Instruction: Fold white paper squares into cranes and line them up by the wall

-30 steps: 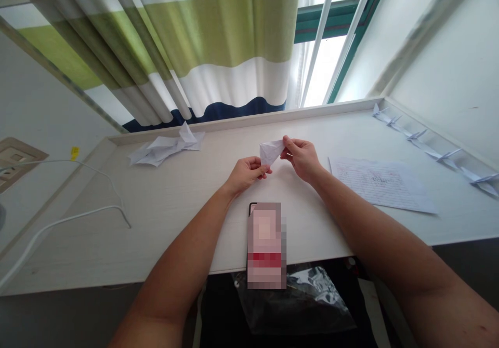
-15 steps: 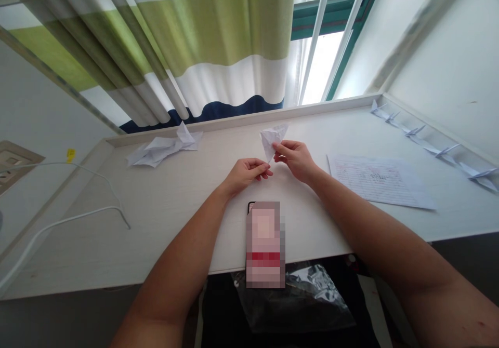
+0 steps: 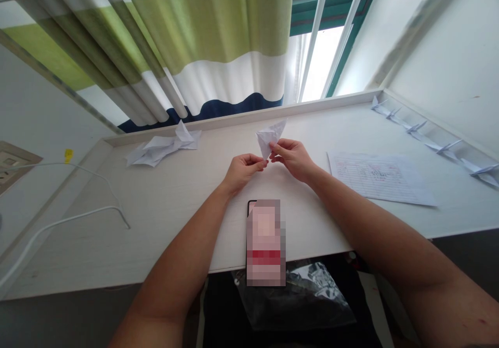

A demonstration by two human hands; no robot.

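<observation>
A small folded piece of white paper (image 3: 270, 137) stands up between my hands, its pointed end angled up and to the right. My right hand (image 3: 292, 158) pinches it from the right, with the fingertips on its lower part. My left hand (image 3: 242, 173) closes on the paper's lower tip from the left. The fingers hide that tip. A phone (image 3: 265, 243) with a pixelated picture lies on the white desk (image 3: 163, 233) just below my hands.
A loose heap of folded white paper (image 3: 161, 148) lies to the left. Several paper cranes (image 3: 432, 140) line the right ledge, beside a handwritten sheet (image 3: 380, 179). A white cable (image 3: 78, 213) crosses the desk's left side. A striped curtain (image 3: 210, 41) hangs behind.
The paper has turned so its point angles up and to the right. My right hand has shifted left, closer to my left hand. The whole view has moved slightly.
</observation>
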